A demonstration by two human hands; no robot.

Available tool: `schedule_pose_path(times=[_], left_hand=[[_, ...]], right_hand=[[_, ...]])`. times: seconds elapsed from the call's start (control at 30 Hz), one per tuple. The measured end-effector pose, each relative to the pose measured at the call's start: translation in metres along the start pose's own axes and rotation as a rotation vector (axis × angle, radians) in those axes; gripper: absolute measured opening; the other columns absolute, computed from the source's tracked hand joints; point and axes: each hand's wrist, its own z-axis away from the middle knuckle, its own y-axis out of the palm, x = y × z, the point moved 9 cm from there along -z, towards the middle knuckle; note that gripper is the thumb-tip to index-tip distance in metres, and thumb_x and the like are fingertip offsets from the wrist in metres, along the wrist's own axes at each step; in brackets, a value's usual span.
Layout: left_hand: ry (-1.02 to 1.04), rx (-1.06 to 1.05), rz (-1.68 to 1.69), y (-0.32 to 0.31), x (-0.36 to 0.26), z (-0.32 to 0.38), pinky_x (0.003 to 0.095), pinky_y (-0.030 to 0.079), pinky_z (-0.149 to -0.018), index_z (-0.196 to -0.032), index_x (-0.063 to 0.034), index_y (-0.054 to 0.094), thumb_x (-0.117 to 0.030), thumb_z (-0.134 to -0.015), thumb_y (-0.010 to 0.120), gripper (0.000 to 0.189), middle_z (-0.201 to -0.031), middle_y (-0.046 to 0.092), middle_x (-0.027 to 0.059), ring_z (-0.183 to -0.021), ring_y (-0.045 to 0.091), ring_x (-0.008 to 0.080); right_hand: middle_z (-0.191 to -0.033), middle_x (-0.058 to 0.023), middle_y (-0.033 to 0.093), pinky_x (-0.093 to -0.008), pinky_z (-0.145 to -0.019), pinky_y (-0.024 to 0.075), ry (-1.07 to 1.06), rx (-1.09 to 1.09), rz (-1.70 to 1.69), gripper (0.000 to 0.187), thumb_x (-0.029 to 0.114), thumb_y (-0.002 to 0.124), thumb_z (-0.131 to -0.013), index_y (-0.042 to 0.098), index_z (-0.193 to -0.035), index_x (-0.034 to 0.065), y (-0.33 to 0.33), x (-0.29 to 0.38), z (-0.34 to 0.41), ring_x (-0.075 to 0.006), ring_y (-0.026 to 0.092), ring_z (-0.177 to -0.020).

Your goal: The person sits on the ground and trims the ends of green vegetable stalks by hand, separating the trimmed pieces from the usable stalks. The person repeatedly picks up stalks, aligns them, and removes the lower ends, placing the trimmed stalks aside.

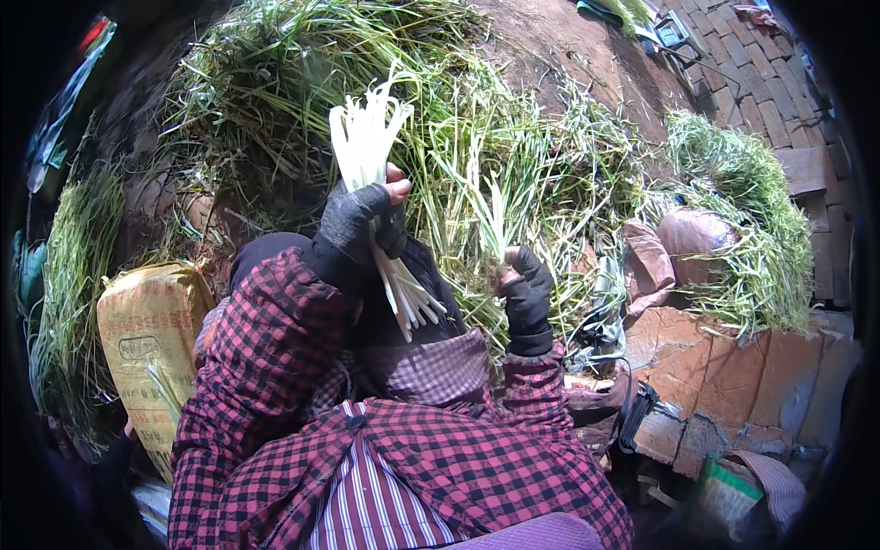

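My left hand [361,216], in a dark fingerless glove, is closed around a bundle of pale leafy stalks [368,141]. Its whitish ends fan out above the fist, and thinner stems stick out below over my dark trousers. My right hand [528,295], gloved the same way, is curled with thumb and fingers together on a few green stalks [496,223] that point upward. Behind both hands spreads a large heap of long green leafy stalks [440,199], tangled and partly dry. Strong sunlight washes out detail on the bundle.
A yellow printed sack [155,344] stands at my left, with more greens [79,289] beyond it. On the right are another pile of greens [749,254], a brownish bag [694,237], flattened cardboard [722,378] and a dark strap [632,419]. Brick paving [763,75] lies farther off.
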Motion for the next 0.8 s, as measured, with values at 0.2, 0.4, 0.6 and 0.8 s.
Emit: schedule_pose_path(times=[0.2,0.4,0.6,0.8], left_hand=[[-0.119,0.024,-0.122,0.006,0.008,0.003,0.0242,0.035,-0.036,-0.114,0.0002,0.041,-0.003,-0.064,0.068,0.057,-0.067,0.057,0.0066,-0.040,0.045,0.0119],[-0.045,0.025,-0.420,0.004,0.008,0.002,0.0245,0.036,-0.035,-0.107,0.0023,0.048,-0.007,-0.059,0.070,0.054,-0.070,0.057,0.0076,-0.040,0.045,0.0121],[0.016,0.043,-0.484,0.000,0.008,-0.001,0.0234,0.046,-0.065,-0.108,0.0022,0.050,0.001,-0.058,0.072,0.055,-0.089,0.057,0.0070,-0.071,0.056,0.0121],[0.054,-0.003,-0.462,0.003,0.003,0.004,0.0222,0.044,-0.051,-0.105,0.0018,0.051,0.001,-0.058,0.073,0.052,-0.074,0.057,0.0042,-0.058,0.054,0.0105]], right_hand=[[-0.079,0.0003,0.057,-0.0217,-0.068,0.0428,-0.063,0.149,0.218,0.013,0.006,0.059,-0.079,0.057,-0.090,0.0006,0.056,0.035,-0.001,-0.0062,0.051,-0.074],[-0.079,-0.0021,0.057,-0.0225,-0.070,0.0431,-0.092,0.251,0.202,0.014,0.005,0.057,-0.078,0.055,-0.091,-0.0017,0.089,0.046,0.006,-0.0076,0.052,-0.074],[-0.070,-0.0002,0.051,-0.0223,-0.061,0.0406,-0.243,0.100,0.328,0.007,0.007,0.055,-0.079,0.052,-0.079,0.0005,0.098,0.065,0.000,-0.0056,0.047,-0.067],[-0.067,-0.0001,0.050,-0.0214,-0.058,0.0384,-0.259,0.013,0.221,0.005,0.005,0.056,-0.078,0.052,-0.077,0.0019,0.084,0.052,0.000,-0.0067,0.045,-0.062]])
